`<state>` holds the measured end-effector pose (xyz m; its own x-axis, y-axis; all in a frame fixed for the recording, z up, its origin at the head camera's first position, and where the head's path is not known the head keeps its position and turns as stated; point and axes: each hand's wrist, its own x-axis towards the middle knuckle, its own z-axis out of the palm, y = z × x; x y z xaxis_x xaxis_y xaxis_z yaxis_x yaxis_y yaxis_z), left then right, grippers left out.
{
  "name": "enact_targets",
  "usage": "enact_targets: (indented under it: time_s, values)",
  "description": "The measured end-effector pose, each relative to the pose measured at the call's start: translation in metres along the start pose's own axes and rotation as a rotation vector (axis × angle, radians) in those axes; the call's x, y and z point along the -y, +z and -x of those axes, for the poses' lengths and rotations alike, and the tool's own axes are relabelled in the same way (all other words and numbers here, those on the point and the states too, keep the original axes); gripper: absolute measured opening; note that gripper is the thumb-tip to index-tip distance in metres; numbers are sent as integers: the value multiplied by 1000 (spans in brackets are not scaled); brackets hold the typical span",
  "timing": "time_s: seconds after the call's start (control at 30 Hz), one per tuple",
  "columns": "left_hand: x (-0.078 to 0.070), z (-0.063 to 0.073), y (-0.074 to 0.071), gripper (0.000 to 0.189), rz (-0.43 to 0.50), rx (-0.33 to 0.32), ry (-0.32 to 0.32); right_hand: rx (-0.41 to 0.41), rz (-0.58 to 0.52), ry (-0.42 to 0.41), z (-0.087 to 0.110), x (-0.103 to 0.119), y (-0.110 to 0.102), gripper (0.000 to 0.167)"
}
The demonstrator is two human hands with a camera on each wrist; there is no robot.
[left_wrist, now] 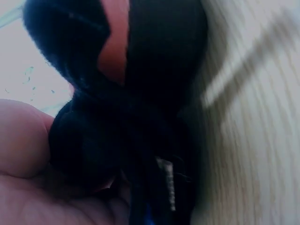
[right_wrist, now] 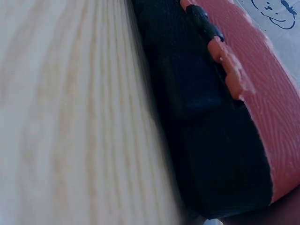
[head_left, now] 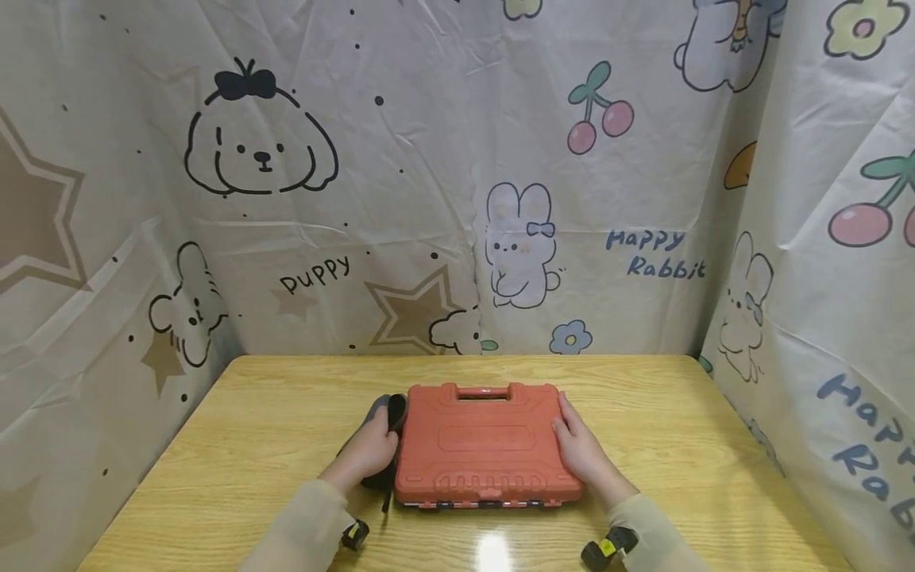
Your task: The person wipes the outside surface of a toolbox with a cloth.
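Note:
A red hard plastic carrying case (head_left: 486, 437) with a black lower half lies flat on the table, handle at the far side and hinged or latched edge toward me. My right hand (head_left: 581, 451) grips its right side, thumb over the lid's edge and fingers along the side wall. At the case's left side, my left hand (head_left: 372, 446) holds a black, soft, fuzzy cloth item (left_wrist: 93, 140) with a strap-like part and a small pale tag. What kind of item it is I cannot tell. The right wrist view shows the black lower shell (right_wrist: 220, 159) close beside the tabletop.
The light wood-grain table (head_left: 286, 397) has rounded far corners. A pale cloth curtain (head_left: 400, 199) printed with cartoon animals, stars and cherries surrounds it at the back and both sides. A bright light reflection shows near the front edge.

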<state>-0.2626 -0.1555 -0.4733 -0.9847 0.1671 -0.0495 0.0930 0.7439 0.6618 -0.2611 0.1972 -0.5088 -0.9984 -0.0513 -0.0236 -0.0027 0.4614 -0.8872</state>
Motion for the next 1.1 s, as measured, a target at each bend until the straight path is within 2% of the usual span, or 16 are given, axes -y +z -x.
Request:
enact_targets:
  time_s: [0.2, 0.33, 0.6, 0.83, 1.0, 1.1]
  values:
    - [4, -11, 3, 57, 19, -22, -7, 1, -2, 3, 0, -1, -1, 59]
    - [2, -13, 2, 58, 22, -25, -2, -3, -2, 7, 0, -1, -1, 59]
    - [1, -11, -2, 58, 24, -30, -2, -9, 11, 13, 0, -1, 0, 59]
    - [3, -9, -5, 59, 77, -48, -22, -12, 19, 10, 0, 0, 1, 58]
    - [-2, -6, -14, 47, 125, -94, -9, -19, 25, 16, -1, -1, 0, 59]
    - [-6, -4, -20, 39, 117, -125, 8, -22, 15, 25, -1, -2, 0, 59]
